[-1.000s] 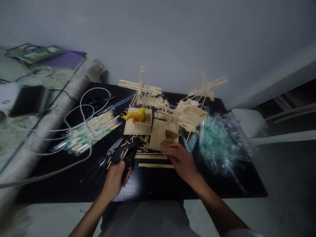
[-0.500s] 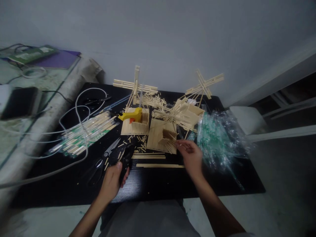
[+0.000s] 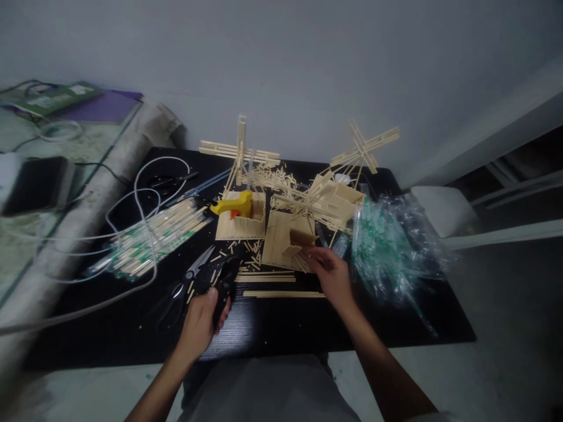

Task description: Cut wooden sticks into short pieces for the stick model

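My left hand is wrapped round a black hand tool near the front of the table; its dim shape hides its exact kind. My right hand has its fingertips closed at the right front of a square wooden-stick base. Short thin sticks lie at those fingertips; whether they are pinched or only touched is hard to see. On the base stands a low partial box of sticks, just beyond the fingers.
Scissors lie left of the black tool. A yellow glue gun rests on another stick model. Long sticks lie in front, packed sticks left, clear plastic wrappers right. A pale cable loops over the left side.
My right hand has shifted left and slightly closer to the low stick box. My left hand and the black tool have stayed nearly still.
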The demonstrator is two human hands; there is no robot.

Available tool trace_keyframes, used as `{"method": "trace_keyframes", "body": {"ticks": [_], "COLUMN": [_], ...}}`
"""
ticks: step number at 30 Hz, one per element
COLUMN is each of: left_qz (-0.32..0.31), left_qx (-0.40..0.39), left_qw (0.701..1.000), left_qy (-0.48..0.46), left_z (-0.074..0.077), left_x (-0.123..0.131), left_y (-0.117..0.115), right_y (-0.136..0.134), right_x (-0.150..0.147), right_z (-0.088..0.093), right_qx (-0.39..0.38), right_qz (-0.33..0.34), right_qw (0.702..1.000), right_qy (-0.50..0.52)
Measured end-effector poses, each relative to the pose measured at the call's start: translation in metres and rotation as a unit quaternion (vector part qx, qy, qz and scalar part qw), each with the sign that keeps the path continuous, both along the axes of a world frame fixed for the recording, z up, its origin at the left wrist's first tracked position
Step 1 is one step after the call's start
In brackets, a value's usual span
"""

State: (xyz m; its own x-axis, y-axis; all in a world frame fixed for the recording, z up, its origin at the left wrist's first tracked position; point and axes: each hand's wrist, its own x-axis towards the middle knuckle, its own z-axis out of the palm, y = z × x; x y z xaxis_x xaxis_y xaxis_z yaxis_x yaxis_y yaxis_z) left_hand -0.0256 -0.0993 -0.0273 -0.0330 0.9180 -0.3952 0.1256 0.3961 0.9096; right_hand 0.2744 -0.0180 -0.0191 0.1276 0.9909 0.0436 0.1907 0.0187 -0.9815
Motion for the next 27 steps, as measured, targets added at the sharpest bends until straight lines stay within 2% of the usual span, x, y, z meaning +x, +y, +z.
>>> {"method": "trace_keyframes", "body": {"ticks": [6, 11, 15, 19, 24, 27], "left_qz": [-0.002, 0.004, 0.01, 0.021, 0.02, 0.025], "left_qx": [-0.003, -0.001, 0.005, -0.003, 0.0, 0.007], "left_qw": [1.0, 1.0, 1.0, 1.0, 1.0, 1.0], "left_qy": [0.011, 0.011, 0.01, 0.002, 0.007, 0.002], "left_z": [0.0, 0.004, 0.009, 0.011, 0.011, 0.011], "left_x": [0.0, 0.003, 0.006, 0.008, 0.008, 0.008], "left_y": [0.0, 0.002, 0.003, 0.004, 0.003, 0.002], "right_y": [-0.01, -0.026, -0.036, -0.033, -0.018, -0.011], "right_x": [0.004, -0.001, -0.016, -0.039, -0.067, -0.069], "right_z": [0.013, 0.027, 0.02, 0.011, 0.014, 0.015], "right_qx": [0.006, -0.016, -0.051, -0.091, -0.02, 0.008], "right_qz": [-0.01, 0.031, 0.069, 0.089, 0.113, 0.154], "right_qw": [1.0, 0.999, 0.996, 0.992, 0.991, 0.983], "right_qy": [-0.011, 0.013, 0.014, -0.011, -0.066, -0.101]}}
